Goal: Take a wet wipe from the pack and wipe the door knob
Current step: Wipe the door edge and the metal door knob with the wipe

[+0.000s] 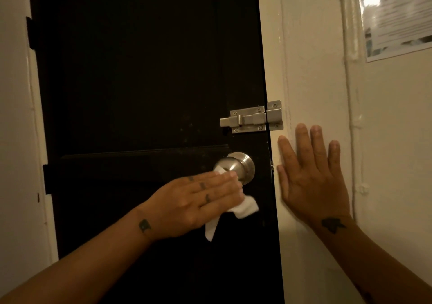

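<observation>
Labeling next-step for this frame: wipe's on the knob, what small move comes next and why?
Probably slide the left hand up and around the door knob. The wet wipe covers only its lower-left side, the top and right steel are bare, and the right hand rests flat on the door frame.

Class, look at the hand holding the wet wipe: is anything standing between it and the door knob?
Nothing visible does. The left hand already presses the wet wipe against the lower left side of the door knob. The slide bolt sits above, clear of it.
</observation>
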Action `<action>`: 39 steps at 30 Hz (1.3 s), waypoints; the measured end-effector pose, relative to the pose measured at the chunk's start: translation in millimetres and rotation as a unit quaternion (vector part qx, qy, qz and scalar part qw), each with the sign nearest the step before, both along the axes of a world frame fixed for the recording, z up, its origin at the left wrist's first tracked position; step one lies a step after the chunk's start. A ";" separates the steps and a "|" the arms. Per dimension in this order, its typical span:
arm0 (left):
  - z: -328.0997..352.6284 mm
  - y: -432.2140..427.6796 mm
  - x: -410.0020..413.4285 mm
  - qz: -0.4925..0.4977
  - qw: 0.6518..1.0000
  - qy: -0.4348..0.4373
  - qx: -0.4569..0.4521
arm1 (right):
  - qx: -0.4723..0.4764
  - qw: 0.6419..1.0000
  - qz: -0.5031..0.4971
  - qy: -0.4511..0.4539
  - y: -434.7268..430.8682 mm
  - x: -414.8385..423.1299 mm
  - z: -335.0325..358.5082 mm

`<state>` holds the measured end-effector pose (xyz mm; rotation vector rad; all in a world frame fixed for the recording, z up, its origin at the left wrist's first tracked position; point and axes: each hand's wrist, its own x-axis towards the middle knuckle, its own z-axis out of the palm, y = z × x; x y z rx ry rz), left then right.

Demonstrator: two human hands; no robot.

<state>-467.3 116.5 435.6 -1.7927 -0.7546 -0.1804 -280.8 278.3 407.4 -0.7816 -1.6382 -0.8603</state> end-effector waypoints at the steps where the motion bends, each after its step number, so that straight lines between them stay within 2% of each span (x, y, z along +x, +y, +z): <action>1: 3.4 -6.8 1.3 -0.022 0.998 -0.056 0.029 | 0.000 1.000 -0.002 0.000 -0.3 0.1 0.0; 3: 16.1 -16.9 1.5 -0.037 0.978 -0.177 0.100 | -0.001 1.000 -0.005 0.001 -1.1 0.1 0.0; 6: 35.7 -15.7 2.7 0.034 0.942 -0.305 0.135 | -0.007 1.000 -0.007 -0.001 -2.2 0.2 0.8; 9: 38.0 1.0 6.5 0.089 0.927 -0.360 0.057 | -0.018 1.000 -0.002 -0.001 -2.6 0.5 0.5; 12: 25.5 13.8 8.2 0.052 0.923 -0.379 -0.050 | -0.022 1.000 0.003 -0.002 -3.7 0.6 -0.2; 14: 13.5 17.6 8.3 0.023 0.913 -0.401 -0.076 | -0.021 1.000 0.005 0.000 -4.0 0.5 -0.3; 19: -17.6 19.2 17.8 -0.054 0.848 -0.509 -0.138 | -0.012 1.000 0.008 0.004 -3.7 -0.3 -0.7; 21: -24.8 20.3 21.0 -0.074 0.836 -0.519 -0.164 | -0.008 1.000 0.008 0.007 -3.5 -0.6 -0.5; 24: -32.4 21.7 22.6 -0.072 0.840 -0.514 -0.158 | -0.005 1.000 0.008 0.006 -3.0 -0.7 -0.3; 39: -64.5 29.7 18.7 -0.035 0.891 -0.453 -0.006 | -0.013 0.999 0.031 0.016 -5.4 -1.1 -0.7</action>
